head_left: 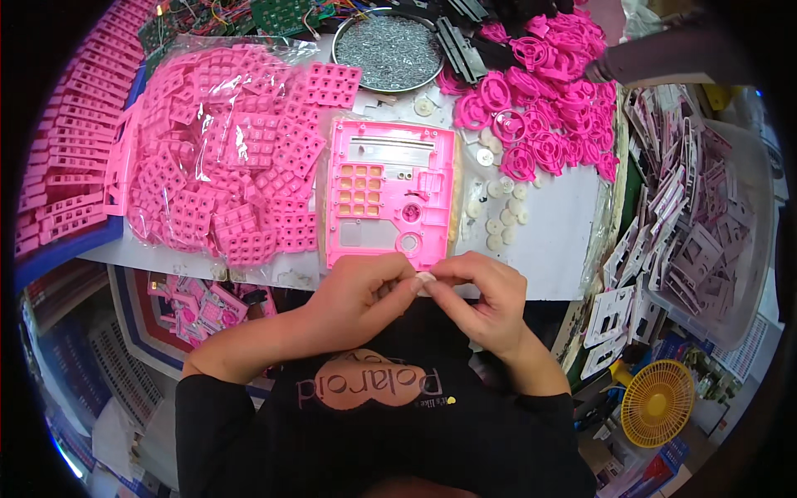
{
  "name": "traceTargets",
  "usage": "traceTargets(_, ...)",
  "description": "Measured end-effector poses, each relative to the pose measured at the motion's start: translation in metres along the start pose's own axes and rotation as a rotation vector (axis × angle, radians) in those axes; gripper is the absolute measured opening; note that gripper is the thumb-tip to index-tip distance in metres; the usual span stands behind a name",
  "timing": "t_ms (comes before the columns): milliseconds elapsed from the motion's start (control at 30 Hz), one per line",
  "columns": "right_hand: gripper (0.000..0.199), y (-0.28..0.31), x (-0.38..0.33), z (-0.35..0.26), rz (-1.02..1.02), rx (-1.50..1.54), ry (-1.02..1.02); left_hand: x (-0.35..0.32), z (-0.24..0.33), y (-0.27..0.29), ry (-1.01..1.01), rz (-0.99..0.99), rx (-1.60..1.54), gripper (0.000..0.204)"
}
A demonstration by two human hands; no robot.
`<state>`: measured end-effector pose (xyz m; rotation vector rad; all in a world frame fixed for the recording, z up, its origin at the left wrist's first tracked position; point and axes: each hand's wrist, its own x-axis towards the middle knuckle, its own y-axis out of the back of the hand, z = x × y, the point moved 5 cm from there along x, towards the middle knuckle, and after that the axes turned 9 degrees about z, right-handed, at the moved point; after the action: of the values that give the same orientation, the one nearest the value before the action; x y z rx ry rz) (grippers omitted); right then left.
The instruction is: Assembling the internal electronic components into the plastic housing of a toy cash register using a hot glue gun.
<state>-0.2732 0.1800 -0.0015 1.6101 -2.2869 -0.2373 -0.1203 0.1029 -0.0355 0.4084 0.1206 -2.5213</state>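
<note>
A small round white plastic piece is pinched between the fingertips of both hands at the table's front edge. My left hand grips it from the left with the fingers curled in. My right hand meets it from the right, thumb and forefinger closed on the piece. Just beyond my hands lies a pink plastic casing, its inner side facing up. It has a grid of yellowish square openings and two round fittings on its right half. The fingers partly hide the white piece and the casing's near edge.
Clear bags of pink keypad parts cover the left. Pink ring-shaped parts and loose white discs lie right. A round tray of screws stands behind. Far right is a bin of flat parts; a yellow fan sits lower right.
</note>
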Motion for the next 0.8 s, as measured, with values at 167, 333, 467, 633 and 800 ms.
traceTargets(167, 0.013, -0.004, 0.013, -0.001, 0.074, -0.263, 0.115, -0.005, 0.011, 0.011, -0.514, 0.269, 0.552, 0.015)
traceTargets(333, 0.017, -0.01, 0.055, 0.006, 0.112, -0.575, 0.38, 0.013, 0.019, 0.027, -0.541, 0.307, 1.042, 0.044)
traceTargets(467, 0.016, -0.026, 0.059, 0.018, 0.031, -0.656, 0.334, 0.015, 0.017, 0.03, -0.517, 0.281, 1.03, 0.046)
traceTargets(633, 0.016, -0.034, 0.059, 0.022, 0.043, -0.709, 0.264, 0.013, 0.012, 0.031, -0.523, 0.311, 1.002, 0.046)
traceTargets(800, 0.019, -0.038, 0.058, 0.023, 0.041, -0.775, 0.206, 0.014, 0.014, 0.032, -0.524, 0.288, 0.979, 0.045)
